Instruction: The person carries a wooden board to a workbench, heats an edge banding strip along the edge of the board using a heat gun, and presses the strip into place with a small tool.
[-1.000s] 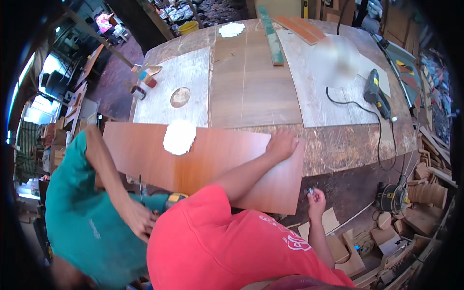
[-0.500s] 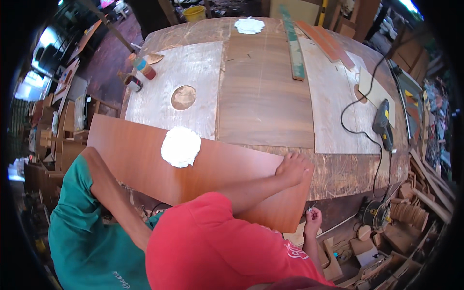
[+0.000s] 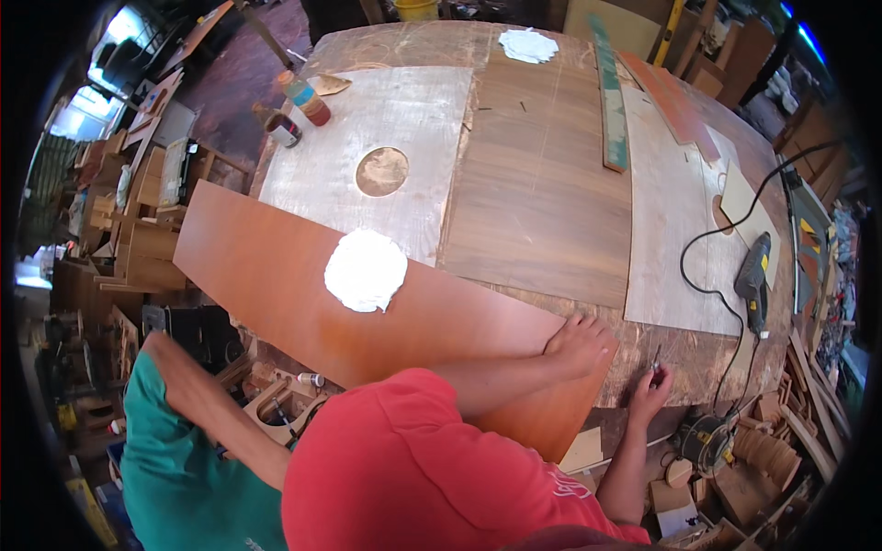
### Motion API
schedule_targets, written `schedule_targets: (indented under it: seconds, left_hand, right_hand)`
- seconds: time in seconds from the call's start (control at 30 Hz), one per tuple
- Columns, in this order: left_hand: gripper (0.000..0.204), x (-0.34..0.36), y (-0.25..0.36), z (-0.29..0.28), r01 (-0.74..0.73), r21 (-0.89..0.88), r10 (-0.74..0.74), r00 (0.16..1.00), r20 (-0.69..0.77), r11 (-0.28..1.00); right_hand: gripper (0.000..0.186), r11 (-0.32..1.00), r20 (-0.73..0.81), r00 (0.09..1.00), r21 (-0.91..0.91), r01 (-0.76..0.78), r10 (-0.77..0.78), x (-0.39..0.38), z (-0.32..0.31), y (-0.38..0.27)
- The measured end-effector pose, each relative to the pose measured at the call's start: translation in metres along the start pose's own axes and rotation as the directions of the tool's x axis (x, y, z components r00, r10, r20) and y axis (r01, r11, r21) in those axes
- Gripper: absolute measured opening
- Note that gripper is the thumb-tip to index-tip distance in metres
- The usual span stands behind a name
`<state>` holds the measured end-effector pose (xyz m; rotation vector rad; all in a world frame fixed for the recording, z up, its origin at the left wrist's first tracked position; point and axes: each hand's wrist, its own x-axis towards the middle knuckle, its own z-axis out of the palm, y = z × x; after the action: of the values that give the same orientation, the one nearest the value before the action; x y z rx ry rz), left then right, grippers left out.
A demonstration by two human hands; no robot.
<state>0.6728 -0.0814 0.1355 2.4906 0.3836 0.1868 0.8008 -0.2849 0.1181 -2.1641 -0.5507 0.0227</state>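
A long reddish-brown board (image 3: 441, 312) lies slanted on the near side of the worktable, its near edge overhanging. My left hand (image 3: 581, 347) presses on its right end, fingers bent at the far edge. Just right of that end, my right hand (image 3: 650, 393) pinches a thin dark pointed object (image 3: 656, 356); its exact kind is too small to make out. A round white patch (image 3: 366, 270), looking like crumpled cloth or paper, sits on the board. My red sleeve hides the board's near middle part.
Pale panels with round holes (image 3: 308, 170) and a wood-grain panel (image 3: 542, 193) cover the worktable (image 3: 588, 303). Two bottles (image 3: 305, 99) (image 3: 277, 126) stand far left. A corded power tool (image 3: 755, 283) lies right. Green-painted (image 3: 610, 101) and orange (image 3: 666, 101) strips lie behind. Wood scraps (image 3: 767, 459) fill the lower right.
My right hand has moved up from beside the board's near corner to the table's edge, with the thin object now pointing up. My left hand stays on the board; the view has shifted.
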Motion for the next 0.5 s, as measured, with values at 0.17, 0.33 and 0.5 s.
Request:
schedule_targets:
  seconds: [0.17,0.33,0.5]
  left_hand:
    - [0.031,0.001,0.003,0.000,0.001,0.033,-0.003,0.999,0.042,0.999]
    - [0.031,0.002,0.003,-0.006,0.025,-0.055,-0.025,1.000,-0.001,0.998]
    - [0.027,0.002,0.003,-0.003,0.019,-0.063,-0.021,0.999,-0.038,0.998]
  right_hand:
    - [0.021,0.906,0.046,0.968,-0.345,0.246,-0.246,0.018,0.022,0.005]
    - [0.022,0.864,0.049,0.952,-0.407,0.295,-0.301,0.019,0.025,-0.002]
    - [0.024,0.869,0.076,0.965,-0.421,0.260,-0.252,0.019,0.024,0.006]
